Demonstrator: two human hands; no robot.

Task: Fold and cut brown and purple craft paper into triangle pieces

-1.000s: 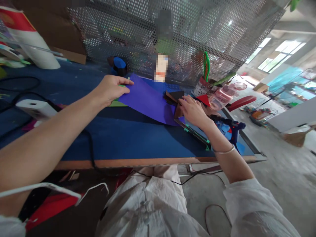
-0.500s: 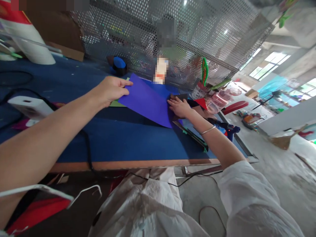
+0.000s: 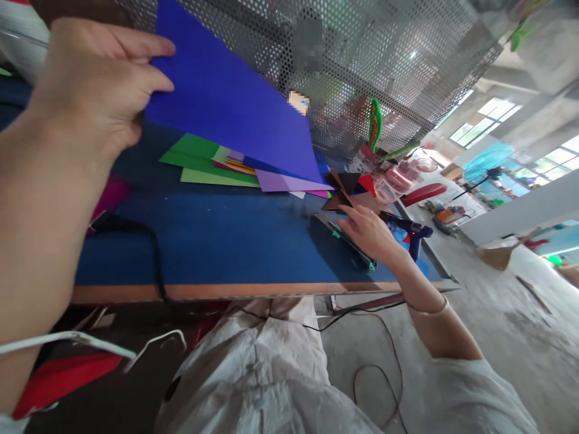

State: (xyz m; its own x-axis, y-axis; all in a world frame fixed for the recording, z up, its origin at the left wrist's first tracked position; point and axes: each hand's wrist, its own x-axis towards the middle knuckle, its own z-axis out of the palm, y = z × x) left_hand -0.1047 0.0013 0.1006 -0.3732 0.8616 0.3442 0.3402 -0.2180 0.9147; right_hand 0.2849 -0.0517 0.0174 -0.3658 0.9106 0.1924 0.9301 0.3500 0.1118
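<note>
My left hand (image 3: 94,84) is raised close to the camera and pinches the corner of a large blue-violet sheet (image 3: 235,108), lifted off the blue table (image 3: 217,241). Beneath it lies a fanned stack of coloured sheets (image 3: 212,166), green, lilac and others. My right hand (image 3: 368,232) rests low at the table's right end, fingers loosely curled over a flat framed board (image 3: 348,241), beside dark brown and red paper triangles (image 3: 350,187). Whether it grips anything is unclear.
A perforated metal screen (image 3: 362,54) stands along the table's back. A blue glue gun (image 3: 414,232) and pink plastic containers (image 3: 393,184) sit at the right end. A black cable (image 3: 154,253) runs over the front edge. Concrete floor lies to the right.
My left hand has lifted the blue-violet sheet up and toward me, uncovering the coloured stack. My right hand has drawn back from the sheet's edge to the framed board.
</note>
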